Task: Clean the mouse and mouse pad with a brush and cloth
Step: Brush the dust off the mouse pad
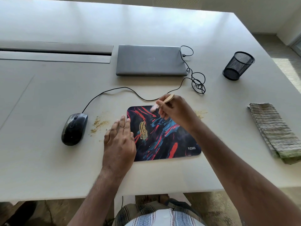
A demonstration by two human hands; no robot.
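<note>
Far left on the white table (48,160) lies the black wired mouse (74,128), off the pad, its cable (114,90) looping away toward the closed grey laptop (150,60) at the back. Just right of the mouse sits a scatter of tan crumbs (99,124) on the bare tabletop.

Next comes the left hand (119,141), laid flat with its fingers straight and close together, pressing on the left edge of the mouse pad (164,136), partly on the pad and partly on the table. The pad is dark with red and blue streaks, and lies near the front middle of the table.

Over the pad's far edge the right hand (175,110) has its fingers curled around the wooden handle of a brush (162,102); the pale bristle end is blurred, right at the pad's top edge. A second small patch of crumbs (200,114) lies just right of that hand.

Further right, a black mesh pen cup (238,66) stands upright toward the back, and the folded striped cloth (275,131) rests flat near the table's right edge, well apart from the pad.
</note>
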